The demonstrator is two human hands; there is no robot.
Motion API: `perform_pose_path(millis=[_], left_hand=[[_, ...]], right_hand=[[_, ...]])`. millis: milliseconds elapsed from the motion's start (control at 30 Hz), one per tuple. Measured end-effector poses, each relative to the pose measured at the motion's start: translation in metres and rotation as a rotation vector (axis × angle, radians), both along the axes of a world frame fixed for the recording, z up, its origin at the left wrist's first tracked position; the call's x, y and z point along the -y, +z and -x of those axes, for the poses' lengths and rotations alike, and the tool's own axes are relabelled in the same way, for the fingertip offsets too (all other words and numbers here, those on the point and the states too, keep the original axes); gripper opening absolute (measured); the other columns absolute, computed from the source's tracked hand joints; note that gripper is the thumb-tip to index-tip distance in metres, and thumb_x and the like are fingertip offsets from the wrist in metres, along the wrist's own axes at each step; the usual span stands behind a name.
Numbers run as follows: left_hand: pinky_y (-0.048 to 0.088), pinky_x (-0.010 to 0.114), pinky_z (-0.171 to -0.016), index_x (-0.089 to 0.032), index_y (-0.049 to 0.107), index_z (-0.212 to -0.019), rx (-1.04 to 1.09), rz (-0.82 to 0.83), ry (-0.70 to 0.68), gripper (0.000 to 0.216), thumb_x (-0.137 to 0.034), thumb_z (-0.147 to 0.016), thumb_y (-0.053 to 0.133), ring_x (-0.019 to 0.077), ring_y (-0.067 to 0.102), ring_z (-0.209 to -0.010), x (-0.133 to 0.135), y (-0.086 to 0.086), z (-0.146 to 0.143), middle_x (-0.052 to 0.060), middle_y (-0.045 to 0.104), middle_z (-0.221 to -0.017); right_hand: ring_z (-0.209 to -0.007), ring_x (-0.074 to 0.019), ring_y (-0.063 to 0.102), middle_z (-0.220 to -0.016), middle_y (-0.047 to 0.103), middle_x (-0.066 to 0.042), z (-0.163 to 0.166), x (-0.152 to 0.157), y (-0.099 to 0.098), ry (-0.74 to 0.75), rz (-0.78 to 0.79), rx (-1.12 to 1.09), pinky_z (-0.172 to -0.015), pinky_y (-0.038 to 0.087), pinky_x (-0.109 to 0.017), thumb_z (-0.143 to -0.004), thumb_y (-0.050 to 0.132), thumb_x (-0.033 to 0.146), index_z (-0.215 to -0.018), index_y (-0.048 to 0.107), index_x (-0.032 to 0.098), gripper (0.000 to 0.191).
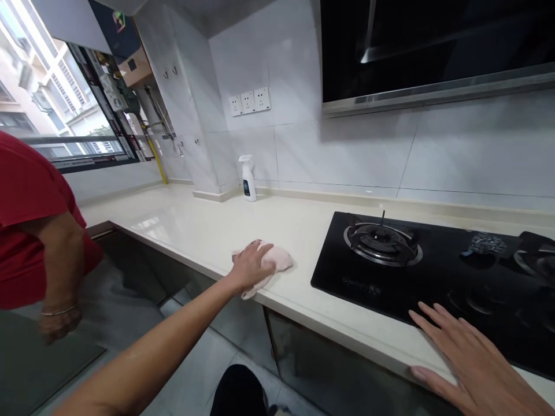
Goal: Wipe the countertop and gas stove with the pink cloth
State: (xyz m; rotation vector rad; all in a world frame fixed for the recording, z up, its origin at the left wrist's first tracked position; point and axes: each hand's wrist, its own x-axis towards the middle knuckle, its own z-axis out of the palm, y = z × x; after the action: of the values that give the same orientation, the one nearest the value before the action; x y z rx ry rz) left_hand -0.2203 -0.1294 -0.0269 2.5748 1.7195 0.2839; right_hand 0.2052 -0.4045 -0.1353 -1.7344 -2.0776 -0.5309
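My left hand (pixel 250 266) presses down on a pale pink cloth (pixel 277 259) lying near the front edge of the cream countertop (pixel 195 225), its fingers curled over the cloth. My right hand (pixel 466 358) lies flat with fingers spread, resting on the counter's front edge and the near edge of the black glass gas hob (pixel 433 277). It holds nothing.
A white spray bottle (pixel 248 178) stands at the back by the tiled wall. The hob has a burner (pixel 382 241) at its left. Another person in a red top (pixel 30 219) stands at the left. A range hood (pixel 433 52) hangs above. Three wall sockets (pixel 250 101) sit higher.
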Motion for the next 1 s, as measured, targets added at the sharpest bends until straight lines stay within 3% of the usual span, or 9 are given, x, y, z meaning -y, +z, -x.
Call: perform_pose_path(millis=[200,333,433,533,667,733,867,1000], left_hand=[[0.035,0.054,-0.119,-0.022,0.038,-0.159,0.094,-0.062,0.331,0.090,-0.073,-0.087,0.053,0.0385,0.037,-0.151,-0.107,0.008,-0.019,0.020,0.040,-0.164],[0.032,0.062,-0.116,-0.024,0.048,-0.154,0.067,-0.021,0.408,0.095,-0.088,-0.083,0.043,0.0472,0.036,-0.149,-0.149,0.016,-0.052,0.024,0.041,-0.161],[0.032,0.064,-0.114,-0.028,0.050,-0.154,0.050,-0.028,0.300,0.087,-0.083,-0.088,0.040,0.0493,0.038,-0.146,-0.147,0.016,-0.082,0.023,0.042,-0.160],[0.036,0.060,-0.114,-0.027,0.053,-0.152,0.063,-0.068,0.105,0.072,-0.068,-0.094,0.047,0.0444,0.044,-0.141,-0.120,0.009,-0.105,0.020,0.047,-0.156],[0.042,0.043,-0.114,-0.036,0.061,-0.141,0.089,-0.084,-0.116,0.053,-0.053,-0.091,0.061,0.0306,0.050,-0.135,-0.078,0.000,-0.116,0.006,0.059,-0.145],[0.046,0.036,-0.109,-0.036,0.064,-0.137,0.161,-0.051,-0.165,0.049,-0.051,-0.090,0.064,0.0268,0.055,-0.129,-0.072,0.005,-0.121,0.004,0.064,-0.136],[0.050,0.039,-0.101,-0.026,0.054,-0.148,0.298,-0.025,-0.051,0.060,-0.057,-0.097,0.050,0.0308,0.056,-0.128,-0.104,0.029,-0.158,0.012,0.062,-0.139],[0.046,0.049,-0.108,-0.030,0.037,-0.163,0.334,-0.033,-0.034,0.073,-0.063,-0.098,0.042,0.0376,0.044,-0.142,-0.150,0.037,-0.238,0.015,0.048,-0.157]], right_hand=[[-0.140,-0.0447,0.054,-0.163,0.048,-0.007,0.002,-0.002,0.006,0.002,-0.051,0.040,-0.107,0.051,-0.065,-0.089,0.061,0.073,-0.168,0.029,0.037,0.092],[-0.141,-0.0429,0.053,-0.162,0.050,-0.007,0.003,-0.002,0.011,-0.018,0.003,0.038,-0.106,0.051,-0.063,-0.090,0.063,0.071,-0.165,0.036,0.037,0.087],[-0.144,-0.0431,0.050,-0.162,0.050,-0.007,0.005,-0.001,0.016,-0.045,0.045,0.020,-0.108,0.050,-0.062,-0.090,0.063,0.072,-0.160,0.044,0.036,0.081],[-0.145,-0.0420,0.050,-0.162,0.049,-0.008,0.010,0.001,0.020,-0.060,0.030,0.023,-0.111,0.048,-0.061,-0.092,0.062,0.071,-0.159,0.048,0.033,0.078],[-0.142,-0.0411,0.052,-0.160,0.052,-0.010,0.018,-0.001,0.025,-0.020,-0.050,0.059,-0.110,0.048,-0.059,-0.092,0.062,0.070,-0.159,0.047,0.030,0.080],[-0.141,-0.0413,0.054,-0.158,0.054,-0.010,0.020,-0.002,0.026,0.007,-0.082,0.073,-0.108,0.050,-0.059,-0.091,0.064,0.069,-0.158,0.048,0.028,0.081],[-0.138,-0.0416,0.056,-0.155,0.057,-0.012,0.021,-0.004,0.031,0.003,-0.092,0.083,-0.104,0.051,-0.059,-0.090,0.066,0.068,-0.155,0.051,0.027,0.079],[-0.139,-0.0418,0.055,-0.157,0.055,-0.012,0.021,-0.002,0.042,-0.017,0.013,0.072,-0.103,0.053,-0.059,-0.089,0.065,0.071,-0.154,0.053,0.027,0.079]])
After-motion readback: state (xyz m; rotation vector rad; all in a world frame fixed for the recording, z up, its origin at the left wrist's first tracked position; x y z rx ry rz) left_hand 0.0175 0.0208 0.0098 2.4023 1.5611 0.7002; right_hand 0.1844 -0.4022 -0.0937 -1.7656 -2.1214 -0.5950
